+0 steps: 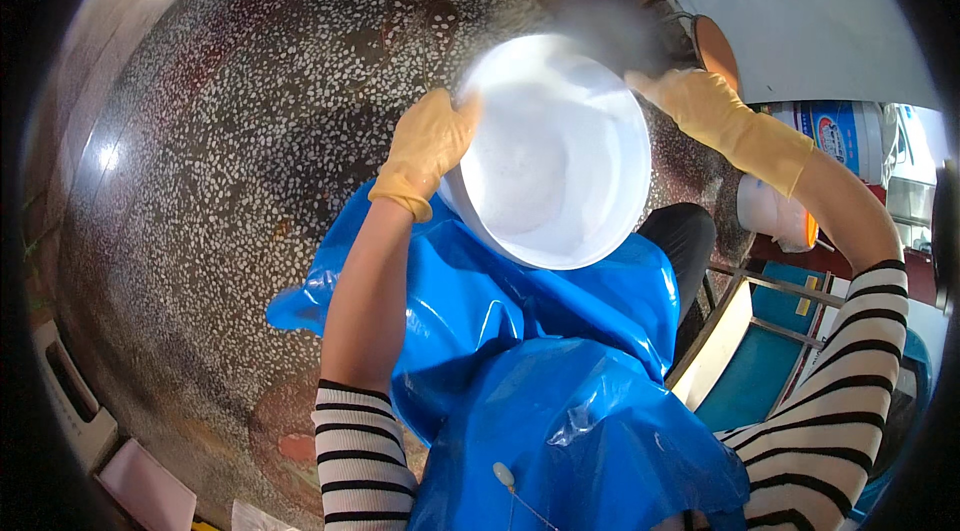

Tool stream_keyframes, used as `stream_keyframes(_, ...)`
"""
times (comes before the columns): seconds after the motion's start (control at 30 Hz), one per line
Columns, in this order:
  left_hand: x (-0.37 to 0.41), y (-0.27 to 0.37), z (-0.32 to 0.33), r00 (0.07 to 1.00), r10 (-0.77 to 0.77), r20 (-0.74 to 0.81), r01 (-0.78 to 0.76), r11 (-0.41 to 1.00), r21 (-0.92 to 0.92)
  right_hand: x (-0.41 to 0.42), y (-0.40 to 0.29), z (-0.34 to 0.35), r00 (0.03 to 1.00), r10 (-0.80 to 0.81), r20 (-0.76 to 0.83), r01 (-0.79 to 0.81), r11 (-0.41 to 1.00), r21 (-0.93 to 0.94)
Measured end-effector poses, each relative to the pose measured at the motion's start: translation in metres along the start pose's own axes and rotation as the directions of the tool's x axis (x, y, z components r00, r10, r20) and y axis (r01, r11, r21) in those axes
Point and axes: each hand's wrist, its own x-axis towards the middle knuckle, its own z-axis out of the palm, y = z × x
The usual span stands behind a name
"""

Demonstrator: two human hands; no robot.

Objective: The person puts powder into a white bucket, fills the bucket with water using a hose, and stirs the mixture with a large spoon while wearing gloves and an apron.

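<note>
A round white plastic bucket (628, 178) is tipped towards me above my lap, its mouth and pale inside facing up at me. My left hand (431, 133), in a yellow rubber glove, grips the bucket's left rim with the thumb over the edge. At the upper right rim is my right hand (686, 99), gloved alike, with its fingertips blurred. A grey blur (607, 28) lies just beyond those fingers; I cannot tell what it is or whether the hand holds it. A shiny blue waterproof apron (525, 298) covers my lap below the bucket.
Speckled terrazzo floor (247, 156) spreads ahead and left. At right stand a blue-and-white tub (840, 141) bearing writing and a white tub with an orange lid (769, 204). Nearer is a frame with teal panels (750, 369). A pale pink box (146, 486) sits lower left.
</note>
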Motion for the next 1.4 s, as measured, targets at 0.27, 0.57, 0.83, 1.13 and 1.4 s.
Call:
stream_keyframes(0.27, 0.002, -0.002, 0.002, 1.0, -0.014, 0.021, 0.014, 1.0, 0.023, -0.026, -0.046, 0.011, 0.942, -0.099, 0.319, 0.011, 0.964, 0.264)
stream_keyframes(0.57, -0.005, -0.002, -0.004, 0.991, 0.133, 0.032, -0.136, 0.966, 0.218, 0.004, -0.089, -0.017, 0.64, -0.526, 0.56, 0.012, 0.736, 0.677)
stream_keyframes(0.83, -0.007, -0.001, 0.001, 0.992, 0.121, -0.047, -0.12, 0.992, 0.022, 0.147, -0.243, 0.089, 0.967, 0.072, -0.246, 0.13, 0.691, 0.711)
stream_keyframes(1.13, 0.005, -0.012, 0.005, 0.999, 0.024, -0.04, -0.022, 0.999, 0.045, 0.069, -0.086, 0.008, 0.829, -0.298, 0.473, 0.248, 0.954, 0.167)
stream_keyframes(1.4, -0.004, 0.002, -0.004, 0.998, -0.062, 0.021, 0.064, 0.995, -0.071, -0.019, -0.032, -0.022, 0.82, -0.408, 0.401, 0.106, 0.797, 0.595)
